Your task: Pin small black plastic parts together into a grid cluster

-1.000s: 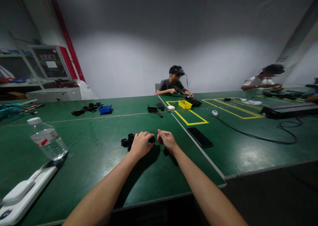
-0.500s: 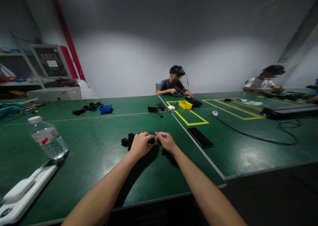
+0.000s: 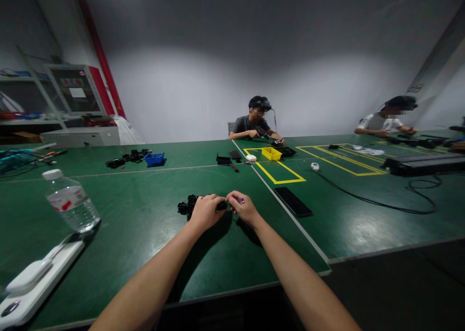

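Observation:
My left hand [image 3: 204,210] is curled on a small black plastic part [image 3: 221,206] on the green table [image 3: 138,224]. My right hand [image 3: 242,206] meets it from the right, fingers pinched on a small purple-tipped item [image 3: 241,200] that touches the black part. Several more black parts [image 3: 186,207] lie in a cluster just left of my left hand. What the purple item is I cannot make out.
A water bottle [image 3: 69,202] lies at the left, a white device [image 3: 34,277] near the front left edge. A black phone [image 3: 292,201] lies right of my hands. Farther off are a blue bin [image 3: 154,159], a yellow bin [image 3: 271,153], cables [image 3: 378,200], and two seated people [image 3: 254,122].
My right hand has closed the small gap to my left hand, so the purple-tipped item now meets the black part. The view shifted slightly.

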`<action>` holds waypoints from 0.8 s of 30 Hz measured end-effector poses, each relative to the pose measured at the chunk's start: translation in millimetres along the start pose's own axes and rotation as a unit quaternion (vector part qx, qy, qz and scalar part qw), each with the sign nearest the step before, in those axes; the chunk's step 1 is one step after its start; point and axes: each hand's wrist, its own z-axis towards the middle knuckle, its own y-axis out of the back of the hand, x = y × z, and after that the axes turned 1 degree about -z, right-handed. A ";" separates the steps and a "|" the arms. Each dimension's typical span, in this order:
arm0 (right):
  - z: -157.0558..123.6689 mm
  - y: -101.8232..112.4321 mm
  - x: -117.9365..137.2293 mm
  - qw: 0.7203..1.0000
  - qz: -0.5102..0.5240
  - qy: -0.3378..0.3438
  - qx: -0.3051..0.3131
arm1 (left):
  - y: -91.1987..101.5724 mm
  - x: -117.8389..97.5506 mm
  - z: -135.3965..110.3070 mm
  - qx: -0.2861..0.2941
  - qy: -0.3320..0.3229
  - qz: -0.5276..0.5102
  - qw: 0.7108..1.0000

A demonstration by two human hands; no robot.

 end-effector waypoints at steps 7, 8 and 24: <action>-1.0 0.0 -0.5 1.000 -0.012 0.012 0.017 | -1.1 0.6 0.4 0.007 0.008 0.000 1.000; -0.9 0.0 -0.5 1.000 -0.014 0.014 0.019 | -1.2 0.8 0.5 0.006 0.006 0.001 1.000; -1.6 2.0 5.6 0.998 -0.040 0.038 0.013 | 4.9 2.6 0.9 -0.009 0.038 -0.001 0.999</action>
